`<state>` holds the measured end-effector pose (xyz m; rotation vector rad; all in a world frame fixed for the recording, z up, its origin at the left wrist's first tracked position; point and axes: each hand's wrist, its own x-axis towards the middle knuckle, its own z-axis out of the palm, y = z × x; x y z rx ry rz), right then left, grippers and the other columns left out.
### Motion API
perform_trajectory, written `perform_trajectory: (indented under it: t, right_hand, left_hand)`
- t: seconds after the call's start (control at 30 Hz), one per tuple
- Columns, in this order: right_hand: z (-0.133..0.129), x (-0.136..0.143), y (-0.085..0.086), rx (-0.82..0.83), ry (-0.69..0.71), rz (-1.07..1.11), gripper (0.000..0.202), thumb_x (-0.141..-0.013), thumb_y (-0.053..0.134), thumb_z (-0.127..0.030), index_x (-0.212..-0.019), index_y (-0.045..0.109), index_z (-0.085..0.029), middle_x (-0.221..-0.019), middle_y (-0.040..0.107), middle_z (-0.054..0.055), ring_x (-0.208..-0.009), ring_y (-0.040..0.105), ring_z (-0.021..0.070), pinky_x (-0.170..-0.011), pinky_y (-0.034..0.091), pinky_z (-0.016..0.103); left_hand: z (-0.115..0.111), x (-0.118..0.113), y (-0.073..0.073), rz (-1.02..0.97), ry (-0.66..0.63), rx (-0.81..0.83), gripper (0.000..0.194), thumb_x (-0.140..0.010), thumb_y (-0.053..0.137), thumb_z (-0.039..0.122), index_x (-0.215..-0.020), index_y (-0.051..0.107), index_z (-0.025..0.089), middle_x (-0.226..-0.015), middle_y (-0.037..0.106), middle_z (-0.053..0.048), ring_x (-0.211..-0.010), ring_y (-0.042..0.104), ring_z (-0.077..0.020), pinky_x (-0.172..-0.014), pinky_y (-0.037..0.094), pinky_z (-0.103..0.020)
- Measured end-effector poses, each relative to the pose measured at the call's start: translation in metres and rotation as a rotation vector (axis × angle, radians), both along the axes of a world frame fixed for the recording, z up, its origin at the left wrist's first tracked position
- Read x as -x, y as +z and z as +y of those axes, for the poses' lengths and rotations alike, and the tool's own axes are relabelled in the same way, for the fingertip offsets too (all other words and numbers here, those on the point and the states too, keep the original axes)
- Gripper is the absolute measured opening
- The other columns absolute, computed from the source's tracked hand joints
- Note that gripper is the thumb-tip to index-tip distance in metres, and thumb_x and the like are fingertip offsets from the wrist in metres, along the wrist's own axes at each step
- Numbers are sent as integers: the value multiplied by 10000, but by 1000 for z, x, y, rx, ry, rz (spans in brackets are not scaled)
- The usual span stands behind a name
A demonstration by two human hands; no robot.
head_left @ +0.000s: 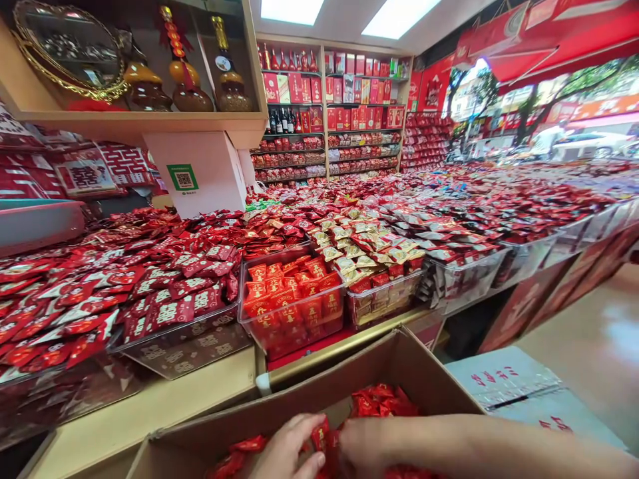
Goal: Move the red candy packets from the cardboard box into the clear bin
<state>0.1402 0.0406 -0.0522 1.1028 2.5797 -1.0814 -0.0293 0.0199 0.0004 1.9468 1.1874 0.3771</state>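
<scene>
Both hands are down inside an open cardboard box that holds small red candy packets with gold print. My left hand has its fingers and thumb bent around a red candy packet. Close beside it, my right hand reaches in from the right with its forearm across the box. Its fingers point down among the packets and are hidden and slightly blurred. Behind the box, a clear plastic bin holds similar red packets standing in rows.
Left of that bin is one of dark red packets; to the right, one of cream packets. Pale cartons sit at the lower right. A display cabinet overhangs the counter at upper left. Stocked shelves line the back.
</scene>
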Motion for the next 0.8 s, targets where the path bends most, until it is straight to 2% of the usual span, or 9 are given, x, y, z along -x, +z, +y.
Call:
perform_trajectory:
  t: [0.07, 0.17, 0.23, 0.3, 0.43, 0.53, 0.6, 0.73, 0.8]
  right_hand:
    - [7, -7, 30, 79, -112, 170, 113, -549, 625, -205, -498, 531, -166, -415, 411, -62, -411, 375, 59, -431, 317, 189]
    - [15, -14, 64, 340, -351, 564, 212, -623, 591, -351, -693, 555, -154, -547, 491, -43, -475, 423, 51, -478, 353, 183]
    - [16, -16, 73, 498, -449, 727, 278, -637, 578, -403, -715, 522, -142, -553, 490, -39, -475, 436, 50, -485, 362, 189]
    - [14, -15, 77, 603, -519, 825, 296, -627, 595, -404, -699, 493, -137, -544, 485, -41, -456, 433, 44, -474, 356, 185]
    - [10, -14, 80, 718, -583, 944, 287, -619, 617, -370, -672, 475, -127, -530, 483, -40, -418, 412, 34, -429, 323, 169]
    - [13, -16, 82, 717, -611, 996, 279, -639, 601, -370, -662, 472, -122, -501, 475, -43, -399, 398, 30, -418, 309, 163]
    - [16, -17, 83, 658, -632, 996, 285, -650, 587, -381, -659, 473, -120, -496, 475, -43, -397, 393, 27, -420, 304, 162]
    - [19, -20, 85, 533, -607, 958, 301, -610, 624, -370, -689, 476, -121, -560, 488, -38, -470, 420, 36, -473, 329, 170]
    - [17, -21, 85, 438, -557, 958, 306, -594, 641, -347, -736, 483, -127, -594, 478, -42, -521, 417, 39, -511, 339, 171]
  left_hand:
    - [1, 0, -3, -145, 72, 99, 504, -659, 580, 225, -1146, 453, 228, -1206, 491, -80, -1090, 424, -236, -929, 299, -341]
    - [-2, -7, 2, -475, 68, 334, 575, -628, 630, 191, -1157, 406, 185, -1129, 544, -94, -995, 504, -214, -842, 386, -320]
    - [-3, -13, 12, -565, 82, 438, 437, -676, 597, 214, -1090, 465, 164, -940, 632, -74, -791, 590, -178, -661, 453, -273]
    - [-5, -16, 22, -571, 113, 501, 321, -717, 560, 235, -1024, 516, 152, -836, 653, -60, -667, 604, -149, -538, 437, -223]
    - [-6, -15, 37, -618, 129, 620, 312, -734, 547, 195, -1044, 509, 180, -968, 623, -76, -766, 611, -167, -583, 441, -220]
    - [-5, -10, 41, -696, 143, 718, 368, -739, 541, 172, -1096, 463, 212, -1048, 591, -72, -875, 590, -195, -658, 446, -241]
    - [-2, -8, 40, -711, 180, 714, 376, -746, 534, 193, -1111, 445, 212, -1024, 603, -68, -868, 594, -195, -650, 447, -235]
    - [3, -7, 35, -580, 270, 534, 296, -723, 556, 272, -990, 528, 149, -761, 662, -43, -641, 624, -150, -473, 407, -180]
    - [4, -7, 36, -489, 295, 446, 254, -699, 572, 299, -886, 571, 126, -637, 650, -19, -562, 600, -142, -439, 384, -186]
